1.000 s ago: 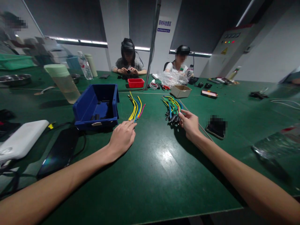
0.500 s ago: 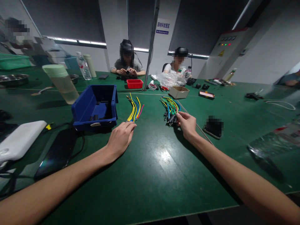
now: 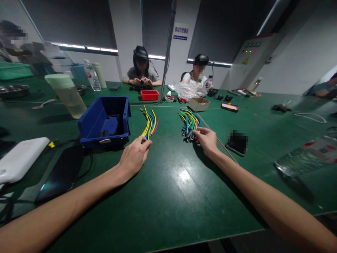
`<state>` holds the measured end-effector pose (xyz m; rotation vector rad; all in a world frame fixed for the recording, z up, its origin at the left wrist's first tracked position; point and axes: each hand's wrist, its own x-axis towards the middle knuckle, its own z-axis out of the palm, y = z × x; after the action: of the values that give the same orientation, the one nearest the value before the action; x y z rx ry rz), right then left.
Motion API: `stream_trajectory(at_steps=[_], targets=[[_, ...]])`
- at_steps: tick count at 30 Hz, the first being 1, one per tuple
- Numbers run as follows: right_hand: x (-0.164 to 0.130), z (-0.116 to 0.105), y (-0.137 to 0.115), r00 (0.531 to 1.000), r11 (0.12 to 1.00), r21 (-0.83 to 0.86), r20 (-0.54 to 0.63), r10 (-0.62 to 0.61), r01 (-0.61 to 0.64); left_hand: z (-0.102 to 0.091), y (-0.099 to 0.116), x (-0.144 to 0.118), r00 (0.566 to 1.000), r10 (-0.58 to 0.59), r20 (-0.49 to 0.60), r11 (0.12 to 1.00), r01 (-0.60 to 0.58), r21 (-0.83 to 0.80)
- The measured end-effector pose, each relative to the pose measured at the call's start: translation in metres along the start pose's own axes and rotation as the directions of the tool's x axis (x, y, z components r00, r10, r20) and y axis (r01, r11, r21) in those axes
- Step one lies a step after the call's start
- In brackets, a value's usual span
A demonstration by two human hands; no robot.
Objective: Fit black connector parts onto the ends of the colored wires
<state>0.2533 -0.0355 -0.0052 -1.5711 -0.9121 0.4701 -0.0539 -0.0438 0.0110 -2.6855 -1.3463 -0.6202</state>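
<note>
1. A wide green table (image 3: pixel 168 196) is seen, stretching to two seated people at its far side.
2. A blue bin (image 3: pixel 104 121) is set left of centre, with small dark parts lying inside it.
3. A dark phone (image 3: pixel 64 172) and a white slab (image 3: pixel 22 158) are laid at the near left.
4. The left hand (image 3: pixel 134 156) is rested on the table, its fingertips pinched on the near ends of the left wire bundle (image 3: pixel 149 123), which is spread just right of the bin.
5. The right hand (image 3: pixel 207 140) is closed on the dark connector ends of the right wire bundle (image 3: pixel 190 121), which is fanned out near the table's middle.
6. A small cardboard box (image 3: pixel 199 104) is placed beyond that bundle, and a red tray (image 3: pixel 149 95) further back.
</note>
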Motion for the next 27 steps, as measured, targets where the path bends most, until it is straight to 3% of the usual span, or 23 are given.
stream_trajectory(at_steps=[6,11,16,27], targets=[[-0.003,0.0,-0.003,1.0,0.999,0.029,-0.02,-0.023,0.023,0.002,-0.001,0.001,1.0,-0.011,0.01,0.999,0.012,-0.037],[-0.005,0.002,-0.004,0.988,0.987,0.062,-0.044,-0.145,0.147,0.004,-0.004,0.003,0.998,-0.057,-0.008,0.983,0.055,-0.175],[-0.009,0.003,-0.005,0.976,0.975,0.037,0.017,-0.218,0.218,0.004,-0.007,0.005,0.989,-0.146,-0.035,0.928,0.125,-0.351],[-0.021,0.003,-0.013,0.945,0.948,-0.013,0.086,-0.316,0.318,-0.01,-0.007,0.006,0.975,-0.195,-0.108,0.808,0.097,-0.582]])
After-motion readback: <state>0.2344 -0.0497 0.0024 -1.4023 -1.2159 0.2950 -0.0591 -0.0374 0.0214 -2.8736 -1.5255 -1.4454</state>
